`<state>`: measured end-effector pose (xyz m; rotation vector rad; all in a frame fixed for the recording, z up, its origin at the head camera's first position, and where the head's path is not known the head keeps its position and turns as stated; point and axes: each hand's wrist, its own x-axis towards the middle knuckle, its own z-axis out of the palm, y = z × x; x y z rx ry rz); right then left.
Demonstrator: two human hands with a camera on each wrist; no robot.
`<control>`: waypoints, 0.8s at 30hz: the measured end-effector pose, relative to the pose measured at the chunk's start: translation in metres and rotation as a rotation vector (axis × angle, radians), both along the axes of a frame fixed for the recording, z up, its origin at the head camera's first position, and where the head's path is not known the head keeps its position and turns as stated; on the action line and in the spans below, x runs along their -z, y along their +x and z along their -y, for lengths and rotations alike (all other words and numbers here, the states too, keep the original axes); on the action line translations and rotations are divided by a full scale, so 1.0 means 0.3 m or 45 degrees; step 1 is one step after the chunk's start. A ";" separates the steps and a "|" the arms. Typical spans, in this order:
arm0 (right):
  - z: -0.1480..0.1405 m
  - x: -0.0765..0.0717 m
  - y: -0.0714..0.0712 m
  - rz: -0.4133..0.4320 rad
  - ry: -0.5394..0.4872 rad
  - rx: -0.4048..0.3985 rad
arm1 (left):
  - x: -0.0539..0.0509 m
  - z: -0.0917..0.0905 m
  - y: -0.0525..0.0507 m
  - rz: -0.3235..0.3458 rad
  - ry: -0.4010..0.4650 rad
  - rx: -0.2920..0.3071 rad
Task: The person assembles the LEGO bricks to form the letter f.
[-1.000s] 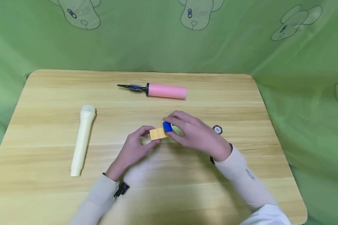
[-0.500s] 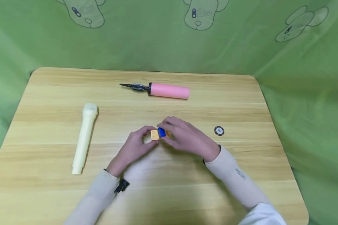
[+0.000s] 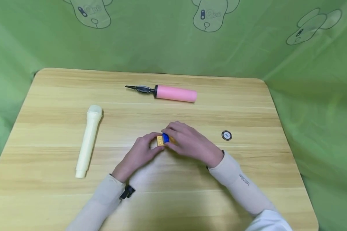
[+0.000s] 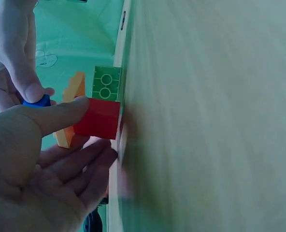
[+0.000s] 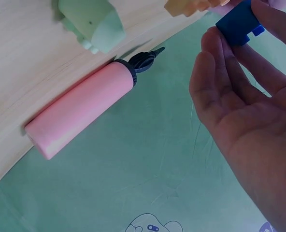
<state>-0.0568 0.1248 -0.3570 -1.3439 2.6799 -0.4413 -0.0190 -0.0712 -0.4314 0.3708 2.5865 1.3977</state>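
Observation:
In the head view my left hand (image 3: pixel 137 154) grips a yellow-orange toy brick (image 3: pixel 160 141) near the table's middle. The left wrist view shows a red brick (image 4: pixel 98 118) directly under it, with the left thumb and fingers around both. My right hand (image 3: pixel 192 142) pinches a blue brick (image 3: pixel 165 138) above the yellow-orange one, studs visible in the right wrist view. Whether the two touch, I cannot tell. A green brick (image 4: pixel 106 83) stands beside the red one at table level; in the head view the right hand hides it.
A pink hand pump (image 3: pixel 175 93) with a black nozzle lies toward the back of the wooden table (image 3: pixel 191 199). The cream toy microphone (image 3: pixel 88 141) is at the left. A round chip (image 3: pixel 226 135) lies right of the right hand. Green cloth (image 3: pixel 150 41) surrounds the table.
My right hand has shifted left and slightly nearer with the blue brick, now further over the yellow-orange brick. The left hand keeps its grip. The whole head view has shifted slightly.

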 end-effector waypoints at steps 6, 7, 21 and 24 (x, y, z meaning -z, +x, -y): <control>0.003 0.010 0.004 -0.030 0.000 -0.025 | 0.004 0.006 0.005 -0.075 -0.097 -0.023; 0.004 0.011 0.004 -0.032 0.001 -0.030 | 0.004 0.007 0.007 -0.077 -0.112 -0.026; 0.015 0.023 -0.006 -0.021 0.047 -0.025 | -0.002 0.009 -0.003 -0.046 -0.096 -0.011; 0.015 0.027 -0.003 0.013 0.048 -0.022 | 0.002 0.011 0.000 -0.031 -0.100 -0.008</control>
